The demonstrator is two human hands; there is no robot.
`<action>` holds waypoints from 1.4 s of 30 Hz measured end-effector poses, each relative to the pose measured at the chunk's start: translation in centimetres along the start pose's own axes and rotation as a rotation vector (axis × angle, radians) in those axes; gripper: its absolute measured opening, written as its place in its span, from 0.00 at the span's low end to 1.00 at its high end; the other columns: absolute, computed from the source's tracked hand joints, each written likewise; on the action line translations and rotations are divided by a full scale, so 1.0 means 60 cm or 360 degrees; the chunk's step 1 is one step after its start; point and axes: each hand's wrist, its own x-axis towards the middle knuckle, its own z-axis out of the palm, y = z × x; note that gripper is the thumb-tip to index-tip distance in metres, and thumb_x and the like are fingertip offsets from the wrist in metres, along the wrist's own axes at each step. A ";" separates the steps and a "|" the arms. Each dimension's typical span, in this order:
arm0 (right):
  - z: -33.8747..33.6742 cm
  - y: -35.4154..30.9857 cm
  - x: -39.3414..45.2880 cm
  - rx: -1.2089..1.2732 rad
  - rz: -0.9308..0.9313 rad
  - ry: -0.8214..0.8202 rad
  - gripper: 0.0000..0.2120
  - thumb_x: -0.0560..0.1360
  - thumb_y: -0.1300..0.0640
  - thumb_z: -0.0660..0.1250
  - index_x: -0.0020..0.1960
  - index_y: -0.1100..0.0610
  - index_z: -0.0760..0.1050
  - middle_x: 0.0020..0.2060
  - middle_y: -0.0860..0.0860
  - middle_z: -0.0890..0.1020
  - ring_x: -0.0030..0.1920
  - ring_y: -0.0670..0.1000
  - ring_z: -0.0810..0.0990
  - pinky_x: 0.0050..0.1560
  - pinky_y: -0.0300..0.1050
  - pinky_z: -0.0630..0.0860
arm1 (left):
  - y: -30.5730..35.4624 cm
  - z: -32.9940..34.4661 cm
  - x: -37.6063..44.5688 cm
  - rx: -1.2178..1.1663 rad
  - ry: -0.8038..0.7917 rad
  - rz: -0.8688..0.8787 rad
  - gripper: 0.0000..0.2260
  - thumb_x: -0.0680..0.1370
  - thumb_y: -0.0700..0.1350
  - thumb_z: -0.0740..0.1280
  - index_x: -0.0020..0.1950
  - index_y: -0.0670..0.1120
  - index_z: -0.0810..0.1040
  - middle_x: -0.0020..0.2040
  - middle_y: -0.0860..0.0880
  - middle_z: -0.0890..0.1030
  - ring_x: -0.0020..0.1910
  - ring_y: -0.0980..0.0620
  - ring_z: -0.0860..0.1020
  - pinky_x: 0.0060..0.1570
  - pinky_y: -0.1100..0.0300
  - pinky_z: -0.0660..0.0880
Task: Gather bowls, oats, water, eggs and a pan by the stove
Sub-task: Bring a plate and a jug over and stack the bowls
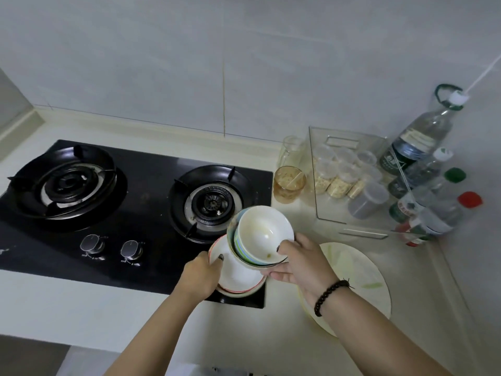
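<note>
White bowl stack (260, 234) in right grip (301, 263), left grip (202, 275) holding plates (238, 278), two burners (211, 203).

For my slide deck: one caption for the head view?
Both hands, left and right, hold stacked bowls over the stove's front right corner.

The bowls (264, 234) are showing glossy glazed ceramic. The stove (151, 185) top is gleaming like smooth black glass, its burner rings (67, 183) looking like dark metal. The bin (349, 183) and water bottles (417, 147) are looking like clear plastic. The worktop (81, 308) is appearing smooth, pale.
</note>
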 end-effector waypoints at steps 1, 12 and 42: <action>0.004 0.001 0.005 -0.0033 0.0001 -0.0015 0.12 0.77 0.64 0.58 0.59 0.58 0.72 0.48 0.57 0.82 0.39 0.60 0.86 0.38 0.45 0.79 | -0.002 0.000 -0.003 -0.0008 0.0002 0.0018 0.17 0.80 0.56 0.60 0.57 0.42 0.74 0.50 0.45 0.78 0.49 0.43 0.79 0.51 0.50 0.79; 0.042 0.027 0.036 -0.0498 -0.0050 -0.0026 0.12 0.76 0.63 0.58 0.57 0.55 0.73 0.45 0.49 0.77 0.35 0.56 0.85 0.37 0.47 0.81 | -0.018 0.002 -0.061 -0.0896 0.0344 0.0227 0.13 0.82 0.58 0.53 0.52 0.66 0.77 0.52 0.58 0.82 0.56 0.57 0.79 0.62 0.53 0.74; -0.023 0.100 0.013 -0.0323 -0.0135 0.0274 0.09 0.77 0.53 0.65 0.56 0.47 0.71 0.54 0.50 0.71 0.36 0.50 0.80 0.41 0.40 0.75 | 0.061 0.026 -0.115 -0.0867 0.0599 0.0639 0.13 0.83 0.49 0.56 0.66 0.54 0.72 0.67 0.58 0.72 0.67 0.59 0.70 0.69 0.49 0.68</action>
